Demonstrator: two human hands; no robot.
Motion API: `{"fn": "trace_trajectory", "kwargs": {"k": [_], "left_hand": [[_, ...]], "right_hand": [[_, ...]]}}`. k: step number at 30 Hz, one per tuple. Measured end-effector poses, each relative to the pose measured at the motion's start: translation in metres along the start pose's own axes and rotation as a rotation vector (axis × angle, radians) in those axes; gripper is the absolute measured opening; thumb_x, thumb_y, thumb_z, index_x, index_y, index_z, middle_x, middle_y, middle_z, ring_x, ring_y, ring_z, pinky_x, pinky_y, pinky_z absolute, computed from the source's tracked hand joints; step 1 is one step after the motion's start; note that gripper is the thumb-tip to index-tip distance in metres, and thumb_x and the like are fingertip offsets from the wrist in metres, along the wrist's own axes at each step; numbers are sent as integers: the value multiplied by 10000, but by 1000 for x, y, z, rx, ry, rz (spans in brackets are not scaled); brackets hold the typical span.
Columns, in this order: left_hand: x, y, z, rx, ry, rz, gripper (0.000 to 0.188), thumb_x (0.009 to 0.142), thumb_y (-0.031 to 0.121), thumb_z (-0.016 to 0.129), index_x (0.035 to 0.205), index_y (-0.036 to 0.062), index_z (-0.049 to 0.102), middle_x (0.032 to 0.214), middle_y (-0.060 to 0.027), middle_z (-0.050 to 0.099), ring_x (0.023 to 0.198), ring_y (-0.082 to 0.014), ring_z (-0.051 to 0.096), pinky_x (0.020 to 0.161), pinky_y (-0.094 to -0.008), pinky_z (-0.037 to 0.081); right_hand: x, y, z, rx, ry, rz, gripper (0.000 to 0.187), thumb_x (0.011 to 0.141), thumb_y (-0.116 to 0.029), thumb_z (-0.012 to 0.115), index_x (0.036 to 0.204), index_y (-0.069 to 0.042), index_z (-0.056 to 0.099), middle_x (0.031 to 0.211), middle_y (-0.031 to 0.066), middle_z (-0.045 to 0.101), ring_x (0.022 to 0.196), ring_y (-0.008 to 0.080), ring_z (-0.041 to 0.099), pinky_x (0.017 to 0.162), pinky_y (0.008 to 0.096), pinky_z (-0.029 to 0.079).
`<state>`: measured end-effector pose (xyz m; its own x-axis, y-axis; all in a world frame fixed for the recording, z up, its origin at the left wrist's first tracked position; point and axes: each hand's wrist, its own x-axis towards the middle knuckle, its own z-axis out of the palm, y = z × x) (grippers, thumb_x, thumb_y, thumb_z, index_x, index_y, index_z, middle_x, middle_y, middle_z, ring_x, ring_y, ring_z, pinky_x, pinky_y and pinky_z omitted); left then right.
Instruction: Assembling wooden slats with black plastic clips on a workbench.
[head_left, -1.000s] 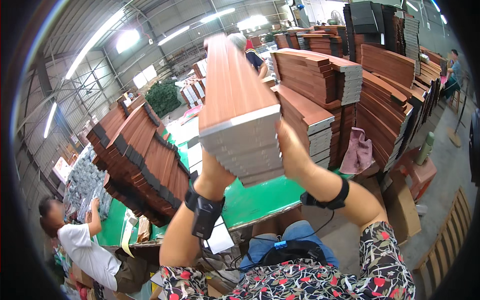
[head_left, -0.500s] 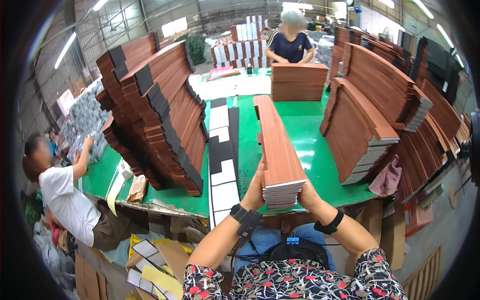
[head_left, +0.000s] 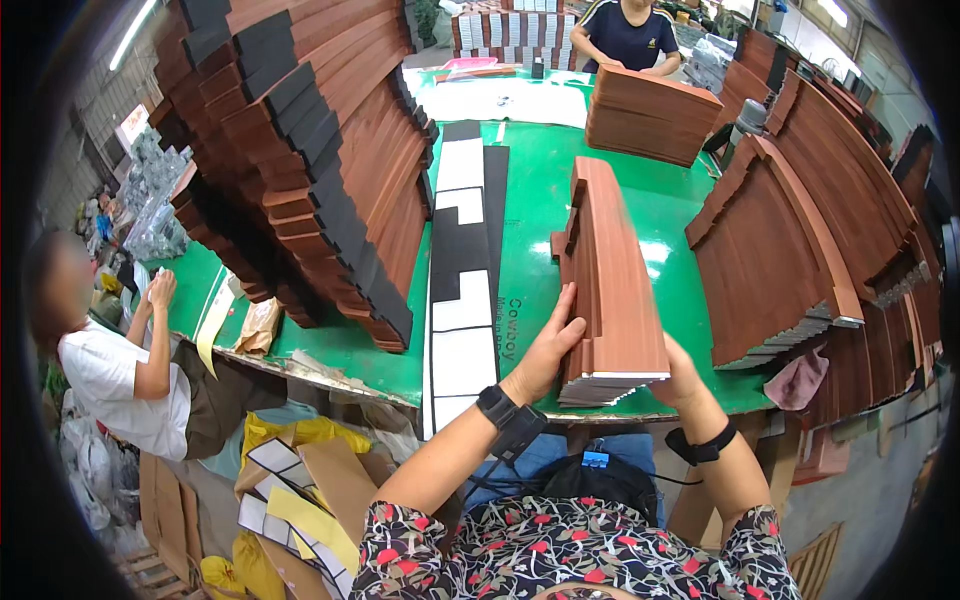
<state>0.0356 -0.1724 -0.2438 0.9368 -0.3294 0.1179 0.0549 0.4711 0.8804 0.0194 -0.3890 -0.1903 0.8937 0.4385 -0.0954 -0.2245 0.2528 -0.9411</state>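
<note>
Between my two hands stands a stack of thin brown wood-grain strips on its long edge, its white-edged end toward me. My left hand lies along the stack's left side, thumb and fingers pressed against it. On the near right corner my right hand grips it, its fingers partly hidden behind the stack. A few strips jut out on the left side, out of line with the others. Left of the stack lies a long black-and-white strip on the green table.
Tall piles of brown strips with black ends rise at left. More brown stacks stand at right beside a pink cloth. Across the table a person holds another brown stack. Another person is at left.
My view has dipped and shifted. My left hand has moved farther up along the stack's side. The stack across the table has tilted in the other person's hands.
</note>
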Motion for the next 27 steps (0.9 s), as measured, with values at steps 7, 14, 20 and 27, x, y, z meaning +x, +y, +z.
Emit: {"fn": "trace_trajectory", "kwargs": {"k": [7, 14, 20, 27], "left_hand": [[6, 18, -8, 31, 63, -88, 947, 971, 587, 528, 1602, 19, 111, 1679, -189, -78, 1549, -232, -109, 1233, -389, 16], [29, 9, 21, -35, 216, -179, 997, 952, 746, 403, 1593, 26, 150, 1651, -171, 171, 1520, -266, 207, 1222, -380, 221], [28, 5, 7, -130, 55, -242, 1103, 922, 757, 470, 1589, -10, 44, 1619, -176, 206, 1490, -263, 253, 1214, -382, 216], [18, 49, 49, 59, 267, -221, 1143, 884, 658, 648, 1566, -50, 65, 1573, -251, 253, 1436, -290, 330, 1170, -384, 303]], "right_hand": [[41, -45, -4, 202, 0, 21, 908, 974, -719, 369, 1554, -23, 308, 1499, 149, 474, 1353, 243, 485, 1131, 401, 369], [81, -7, -13, 9, 58, 90, 916, 937, -785, 358, 1534, -90, 375, 1473, 138, 504, 1301, 245, 545, 1032, 413, 501], [71, -18, 14, 269, -50, 119, 892, 943, -770, 374, 1515, -86, 403, 1426, 147, 542, 1256, 255, 582, 1022, 398, 515], [66, 0, -11, 257, -10, -11, 837, 974, -727, 364, 1517, -91, 383, 1399, 126, 550, 1210, 253, 606, 1000, 410, 534]]}}
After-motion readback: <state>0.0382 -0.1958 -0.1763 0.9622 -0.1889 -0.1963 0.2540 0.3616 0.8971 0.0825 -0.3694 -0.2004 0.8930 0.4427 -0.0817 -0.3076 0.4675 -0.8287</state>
